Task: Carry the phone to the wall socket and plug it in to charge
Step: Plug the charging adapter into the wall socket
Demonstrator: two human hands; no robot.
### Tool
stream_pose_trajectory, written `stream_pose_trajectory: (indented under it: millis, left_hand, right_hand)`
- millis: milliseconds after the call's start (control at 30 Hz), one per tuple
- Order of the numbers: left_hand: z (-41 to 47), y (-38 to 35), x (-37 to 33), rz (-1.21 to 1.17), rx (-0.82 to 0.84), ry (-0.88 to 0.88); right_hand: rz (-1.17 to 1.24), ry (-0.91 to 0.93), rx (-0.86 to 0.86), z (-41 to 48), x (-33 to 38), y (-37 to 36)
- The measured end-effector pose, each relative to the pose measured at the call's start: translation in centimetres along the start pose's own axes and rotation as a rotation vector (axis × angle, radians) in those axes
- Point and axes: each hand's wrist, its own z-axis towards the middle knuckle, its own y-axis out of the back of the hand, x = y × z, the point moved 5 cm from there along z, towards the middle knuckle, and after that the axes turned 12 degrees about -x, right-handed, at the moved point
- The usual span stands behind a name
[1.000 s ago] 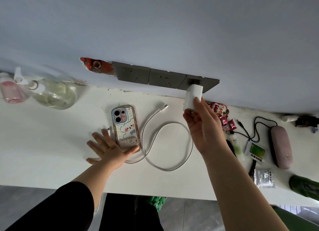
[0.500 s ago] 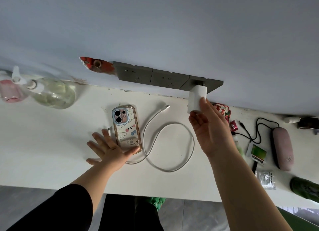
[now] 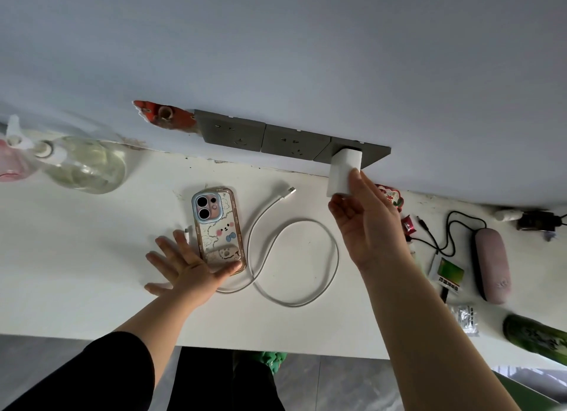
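- Phone point(image 3: 218, 229) lies face down on the white surface point(image 3: 92, 257), camera end toward 12 o'clock, in a cartoon-print case; no cable is in it.
- Left hand point(image 3: 187, 268) rests flat and open on the surface, fingers spread, its thumb across the phone's near end; it grips nothing.
- Right hand point(image 3: 366, 222) is raised at about 1 o'clock from the phone, fingers and thumb closed on the near end of the white charger block point(image 3: 342, 173).
- Charger block's far end meets the rightmost grey wall socket point(image 3: 359, 153); whether its pins are fully in I cannot tell.
- White cable point(image 3: 294, 257) lies in a loose loop on the surface between the two hands, one part passing under the left thumb, its free plug point(image 3: 288, 192) at 1 o'clock from the phone, apart from both phone and charger.
- Two more socket plates point(image 3: 264, 136) run leftward along the wall.
- At 10 o'clock a clear glass bottle point(image 3: 82, 165) lies on its side.
- At 3 o'clock sit a pink oval case point(image 3: 491, 266) and a black cord point(image 3: 451, 229).
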Motion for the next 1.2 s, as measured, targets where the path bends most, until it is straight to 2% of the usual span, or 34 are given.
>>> stream_pose_trajectory:
  millis: [367,500,600,1067,1133,1200]
  left_hand:
    - [-0.6,0.4,-0.6,-0.003,-0.008,-0.008]
    - [-0.7,0.5,-0.7,0.034,-0.003,-0.002]
    - [-0.6,0.5,-0.6,0.039,0.001,0.006]
    - [-0.1,0.1,-0.2,-0.009,0.027,0.005]
    - [0.0,0.1,-0.1,-0.013,0.022,0.007]
    - [0.0,0.1,-0.1,-0.016,0.016,0.010]
  right_hand:
    - [-0.046,-0.052,-0.055,0.6,0.7,0.2]
    - [-0.006,-0.099,0.120,0.6,0.0,0.3]
    - [0.021,-0.181,0.166,-0.1,-1.7,1.6]
    - [0.112,-0.140,0.072,0.2,-3.1,2.8]
    - [0.055,-0.136,0.133,0.3,-4.1,2.4]
    - [-0.215,-0.118,0.193,0.4,-6.4,1.7]
